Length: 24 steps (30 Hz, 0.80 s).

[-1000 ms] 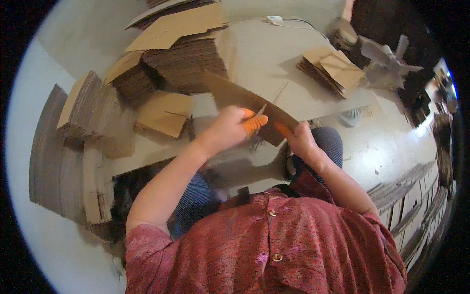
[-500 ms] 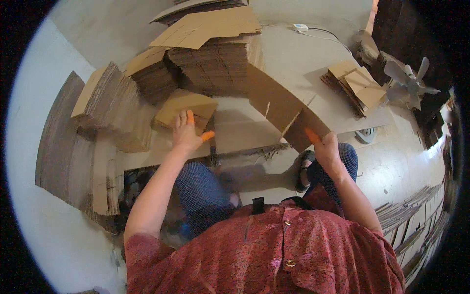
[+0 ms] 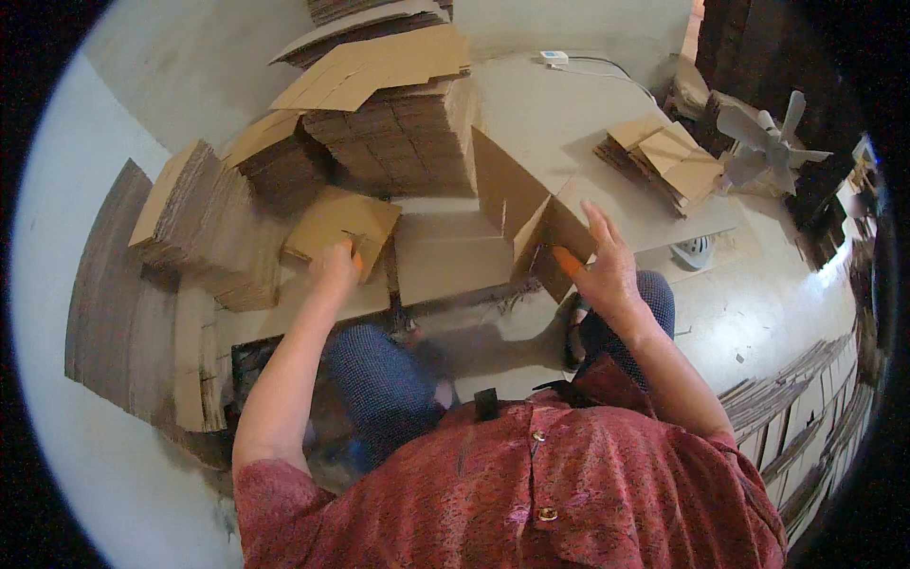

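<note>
At the left, my left hand (image 3: 334, 269) is at the near edge of a low stack of cardboard pieces (image 3: 336, 223). Its fingers are curled closed, with an orange cover on one. What they pinch, if anything, is hidden. To the right, slotted cardboard strips (image 3: 507, 185) stand on edge on the pale work surface, crossing each other. Beside their right end is my right hand (image 3: 607, 270), open, fingers stretched up and apart. The orange-covered thumb lies against or just in front of the strip; I cannot tell which.
Tall stacks of cut cardboard (image 3: 398, 137) rise at the back left, with another stack (image 3: 204, 223) at far left. A small pile of cardboard pieces (image 3: 668, 161) lies at the right near a grey fan (image 3: 773, 142). A white box with a cable (image 3: 554, 58) sits at the back.
My left hand has gone from spread fingers on the stack to curled ones. My right hand has let go of the strip's end and opened. The whole view has shifted slightly.
</note>
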Available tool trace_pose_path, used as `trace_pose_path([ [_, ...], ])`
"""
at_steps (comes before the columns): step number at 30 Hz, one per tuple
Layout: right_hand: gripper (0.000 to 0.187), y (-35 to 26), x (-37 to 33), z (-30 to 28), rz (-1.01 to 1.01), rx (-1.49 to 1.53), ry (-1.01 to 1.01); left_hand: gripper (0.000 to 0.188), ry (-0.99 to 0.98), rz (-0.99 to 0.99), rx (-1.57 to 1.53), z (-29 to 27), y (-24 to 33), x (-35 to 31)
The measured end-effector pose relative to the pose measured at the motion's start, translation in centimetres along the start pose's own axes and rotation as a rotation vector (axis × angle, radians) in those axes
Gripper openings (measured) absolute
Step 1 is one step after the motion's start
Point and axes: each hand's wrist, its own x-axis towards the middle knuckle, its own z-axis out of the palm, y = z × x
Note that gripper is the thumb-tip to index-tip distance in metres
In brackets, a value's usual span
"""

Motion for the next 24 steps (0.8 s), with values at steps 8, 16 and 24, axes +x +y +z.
trace_pose_path([
  [8, 0.058, -4.7, 4.6, -1.7, -0.414, -0.415, -0.099, 0.022, 0.048, 0.007, -0.008, -0.8, 0.1, -1.2],
  [16, 0.052, -2.6, 3.3, -2.6, -0.478, -0.136, -0.197, 0.021, 0.119, 0.064, -0.198, -3.7, -2.3, 0.6],
  [24, 0.060, -7.0, 0.0, -8.1, -0.791, 0.040, 0.015, 0.020, -0.219, 0.083, -0.853, -7.8, 1.3, 1.6],
])
